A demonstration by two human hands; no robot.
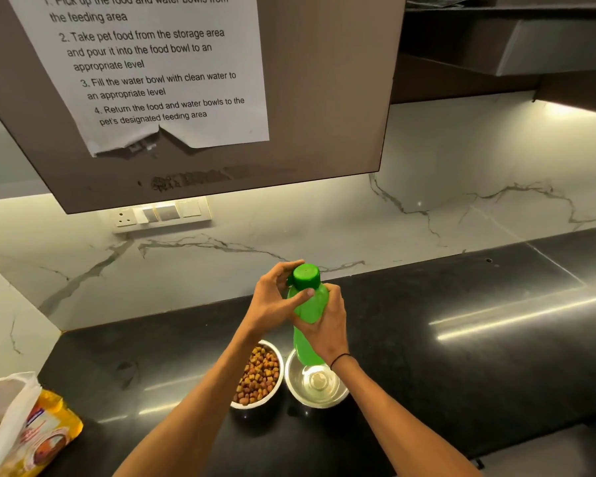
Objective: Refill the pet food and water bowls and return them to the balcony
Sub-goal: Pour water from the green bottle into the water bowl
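- My right hand (324, 325) grips the smooth green plastic bottle (308, 306); my left hand (276, 297) pinches its cap (306, 276).
- Round steel bowls: kibble bowl (258, 375), empty bowl (317, 383).
- Glossy black desk (461, 356), veined marble wall.

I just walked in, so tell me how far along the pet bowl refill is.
Food looks done: the left steel bowl on the black counter holds kibble. Water is in hand: the right hand grips the green bottle over the empty steel bowl, while the left hand holds its cap, still on. Left: pouring, then carrying both bowls to the balcony.
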